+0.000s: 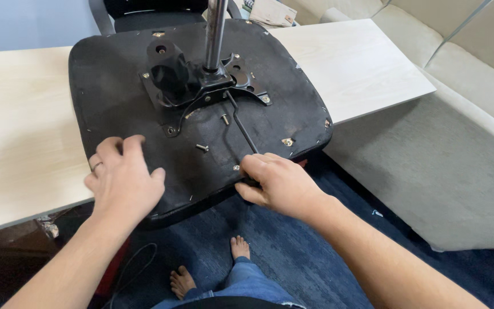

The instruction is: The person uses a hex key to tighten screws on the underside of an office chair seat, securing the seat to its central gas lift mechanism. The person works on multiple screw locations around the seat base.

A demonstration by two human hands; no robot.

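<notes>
Seat (115, 86) upturned, plate (201, 80) partly bolted; loose screw (202, 147) lies between the hands. Left hand (122, 177) presses spread on the seat; right hand (278, 183) curls around the lever (241, 129) end.

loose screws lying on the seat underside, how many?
2: one screw lies left of the lever rod, above the left hand; another screw stands by the mechanism plate. The hands may hide more.

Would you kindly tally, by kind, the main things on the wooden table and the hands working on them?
Upturned black chair seat: 1
Black metal mechanism plate with chrome post: 1
Loose bolts lying on the seat: 2
Hands, left and right: 2
Total: 6
</notes>
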